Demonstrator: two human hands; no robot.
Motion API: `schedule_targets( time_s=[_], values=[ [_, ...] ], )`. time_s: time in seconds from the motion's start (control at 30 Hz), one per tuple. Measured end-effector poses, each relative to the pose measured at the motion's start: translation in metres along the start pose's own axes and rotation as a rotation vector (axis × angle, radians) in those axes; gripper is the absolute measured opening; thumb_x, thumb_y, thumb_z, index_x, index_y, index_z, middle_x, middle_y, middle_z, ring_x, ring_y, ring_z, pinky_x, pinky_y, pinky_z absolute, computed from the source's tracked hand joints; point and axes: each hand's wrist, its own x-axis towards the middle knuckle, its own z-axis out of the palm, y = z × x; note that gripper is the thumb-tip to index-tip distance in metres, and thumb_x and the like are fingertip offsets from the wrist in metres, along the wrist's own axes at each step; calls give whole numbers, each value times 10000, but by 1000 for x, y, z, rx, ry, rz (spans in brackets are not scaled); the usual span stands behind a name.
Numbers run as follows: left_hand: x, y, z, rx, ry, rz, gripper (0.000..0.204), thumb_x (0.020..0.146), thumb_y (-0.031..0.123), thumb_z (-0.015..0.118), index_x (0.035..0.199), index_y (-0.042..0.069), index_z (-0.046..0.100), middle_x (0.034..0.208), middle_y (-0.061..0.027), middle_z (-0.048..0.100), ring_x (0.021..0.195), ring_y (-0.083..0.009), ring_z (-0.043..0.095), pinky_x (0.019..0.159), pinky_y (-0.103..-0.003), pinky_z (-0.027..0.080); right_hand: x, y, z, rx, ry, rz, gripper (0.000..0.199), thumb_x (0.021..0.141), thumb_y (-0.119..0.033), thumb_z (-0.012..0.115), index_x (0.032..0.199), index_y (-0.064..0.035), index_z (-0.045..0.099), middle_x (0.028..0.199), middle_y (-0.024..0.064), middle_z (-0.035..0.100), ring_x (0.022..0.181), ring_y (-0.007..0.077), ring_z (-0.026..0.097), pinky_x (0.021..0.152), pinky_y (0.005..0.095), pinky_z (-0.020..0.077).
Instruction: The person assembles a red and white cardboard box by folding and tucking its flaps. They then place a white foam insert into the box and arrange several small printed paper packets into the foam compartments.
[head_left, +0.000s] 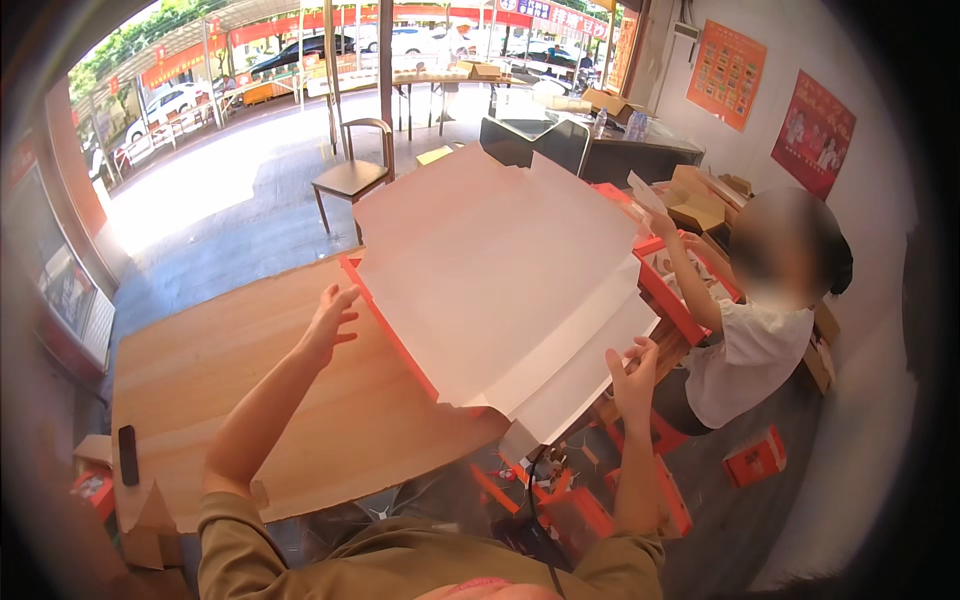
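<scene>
A large white cardboard box blank (490, 270) with red edges and folded flaps lies unfolded in front of me, over the far right part of the wooden table. My left hand (332, 322) is open beside its left red edge, fingers spread and a small gap between. At the near right flap is my right hand (632, 378), thumb and bent fingers apart; its thumb overlaps the flap's edge, and whether it touches is unclear. Neither hand visibly grips anything.
A bare wooden tabletop (250, 390) bears a dark phone-like object (128, 455) at left. To the right, a co-worker (750, 350) handles a red box (690, 285). Red boxes (580, 520) stand on the floor near my right arm. A wooden chair (352, 175) stands beyond the table.
</scene>
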Motion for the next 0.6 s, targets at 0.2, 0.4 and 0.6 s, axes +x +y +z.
schedule_targets(
  time_s=[0.2,0.4,0.6],
  values=[
    [-4,12,25,-34,-227,-87,766,943,362,686,1572,51,378,1405,-133,594,1277,-295,657,1013,-548,593,-19,-3,36,409,166,13,911,939,-33,761,1690,13,248,1646,202,405,1438,310,517,1191,419,432],
    [-9,2,20,-130,-199,-2,505,904,68,580,1403,-11,558,1219,-123,668,1147,-255,692,930,-463,627,-17,-18,35,407,-5,-114,722,980,-1,620,1645,33,340,1540,161,525,1401,263,531,1203,396,406],
    [-54,-38,-71,-311,-119,162,501,907,57,559,1399,-34,530,1260,-132,655,1149,-255,675,958,-444,591,-14,-106,57,522,-186,-169,696,997,3,600,1639,40,334,1532,154,527,1389,236,537,1200,391,405]
  ],
)
